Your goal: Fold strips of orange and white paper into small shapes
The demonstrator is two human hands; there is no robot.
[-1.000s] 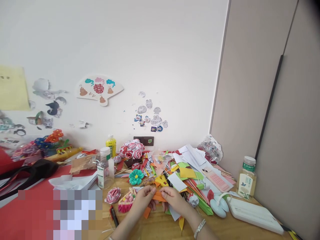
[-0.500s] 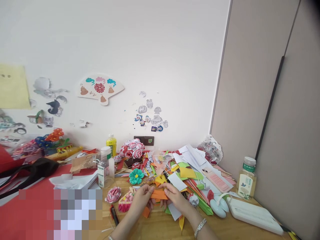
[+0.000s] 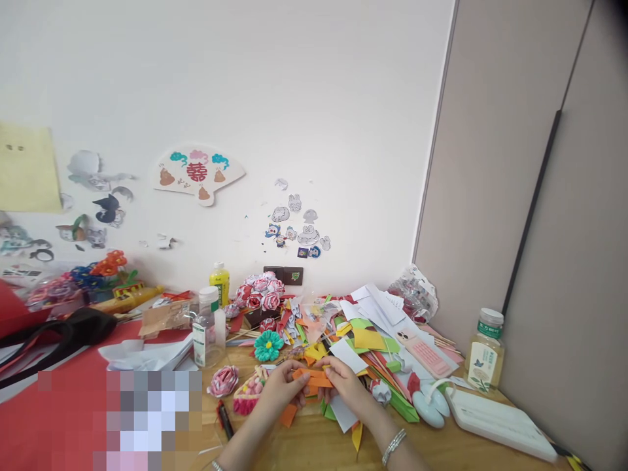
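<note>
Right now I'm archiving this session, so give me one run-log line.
left hand: holding orange paper | right hand: holding same paper | nearby: teal flower, pen

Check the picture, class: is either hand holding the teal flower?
No: the left hand and right hand both grip orange paper, while the teal flower sits apart, beyond them.

Bright soft light, pale wall (image 3: 343, 98), dimmer grey cabinet (image 3: 495, 131), dark upper-right corner, pixelated patch (image 3: 147, 418) lower left

Your bare right forearm (image 3: 377, 418) wears a silvery bracelet (image 3: 394, 448) of several shiny strands; your bare left forearm (image 3: 248, 428) a silvery band (image 3: 216, 466), partly out of view.
</note>
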